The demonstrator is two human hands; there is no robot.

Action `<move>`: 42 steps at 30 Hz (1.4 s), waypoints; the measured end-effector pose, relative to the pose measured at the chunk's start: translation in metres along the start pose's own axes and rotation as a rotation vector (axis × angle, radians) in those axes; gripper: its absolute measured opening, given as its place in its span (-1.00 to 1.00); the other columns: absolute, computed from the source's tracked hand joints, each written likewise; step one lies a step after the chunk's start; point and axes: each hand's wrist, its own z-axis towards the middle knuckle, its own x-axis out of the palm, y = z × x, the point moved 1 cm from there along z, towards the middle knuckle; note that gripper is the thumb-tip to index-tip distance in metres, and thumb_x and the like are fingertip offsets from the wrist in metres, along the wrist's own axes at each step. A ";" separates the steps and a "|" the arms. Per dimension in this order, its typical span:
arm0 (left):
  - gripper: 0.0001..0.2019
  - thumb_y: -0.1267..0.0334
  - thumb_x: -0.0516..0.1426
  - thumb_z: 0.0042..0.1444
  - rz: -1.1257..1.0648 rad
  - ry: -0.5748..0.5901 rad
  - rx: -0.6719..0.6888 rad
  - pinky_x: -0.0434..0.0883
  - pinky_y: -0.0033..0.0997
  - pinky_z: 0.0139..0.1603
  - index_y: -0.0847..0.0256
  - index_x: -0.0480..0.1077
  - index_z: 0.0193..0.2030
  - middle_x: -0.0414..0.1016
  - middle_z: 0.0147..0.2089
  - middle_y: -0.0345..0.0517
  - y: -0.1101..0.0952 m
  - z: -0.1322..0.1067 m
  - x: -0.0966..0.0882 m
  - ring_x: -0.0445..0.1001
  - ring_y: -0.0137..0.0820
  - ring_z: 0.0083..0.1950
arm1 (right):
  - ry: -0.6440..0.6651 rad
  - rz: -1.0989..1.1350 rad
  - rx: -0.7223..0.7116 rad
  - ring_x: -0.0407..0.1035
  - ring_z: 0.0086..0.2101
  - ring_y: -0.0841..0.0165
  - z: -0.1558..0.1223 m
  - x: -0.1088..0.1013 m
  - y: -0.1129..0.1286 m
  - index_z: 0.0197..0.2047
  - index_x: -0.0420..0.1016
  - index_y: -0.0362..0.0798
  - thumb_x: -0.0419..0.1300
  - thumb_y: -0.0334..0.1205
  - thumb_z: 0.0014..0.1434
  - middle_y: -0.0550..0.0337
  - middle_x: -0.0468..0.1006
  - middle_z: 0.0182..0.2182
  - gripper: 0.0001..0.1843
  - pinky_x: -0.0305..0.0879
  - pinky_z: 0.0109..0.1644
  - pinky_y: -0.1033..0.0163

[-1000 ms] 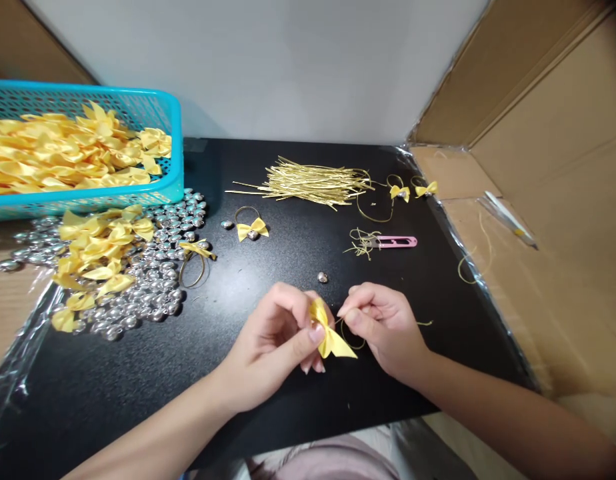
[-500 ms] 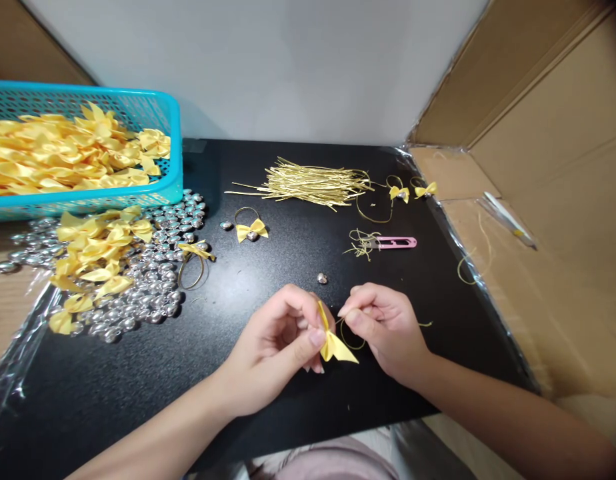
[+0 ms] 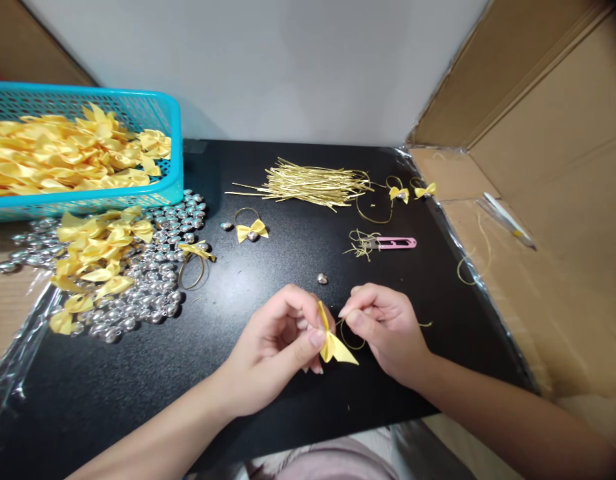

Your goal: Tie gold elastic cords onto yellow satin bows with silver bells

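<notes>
My left hand [image 3: 285,343] pinches a yellow ribbon bow [image 3: 337,348] between thumb and fingers, just above the near part of the black tabletop. Close on its right, my right hand [image 3: 385,327] is closed on a thin gold cord [image 3: 353,341]. The cord curves in a loop below the fingertips, and a short end sticks out past the hand's right side. Whether the cord passes through the bow is hard to see. One silver bell-like bead [image 3: 323,279] lies just beyond the gap between both hands.
A turquoise basket [image 3: 175,147] of yellow bows stands back left. Before it lie silver beads [image 3: 153,293] and loose bows [image 3: 105,247]. Gold cords [image 3: 318,183] are bundled at the back; pink thread snips [image 3: 398,243] lie right. Finished-looking bow loops [image 3: 252,230] are scattered about. Cardboard [image 3: 553,133] borders the right.
</notes>
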 end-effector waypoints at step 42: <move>-0.87 0.23 0.18 0.26 0.005 -0.047 -0.116 0.31 -0.67 -0.55 0.18 0.30 -0.24 0.34 -0.42 -0.24 0.000 0.002 0.000 0.31 -0.56 -0.50 | 0.072 0.287 0.327 0.00 -0.65 0.62 0.007 0.003 0.000 -0.48 0.45 -0.10 0.44 -0.02 -0.04 0.38 0.25 -0.64 -0.65 -0.13 -0.58 0.44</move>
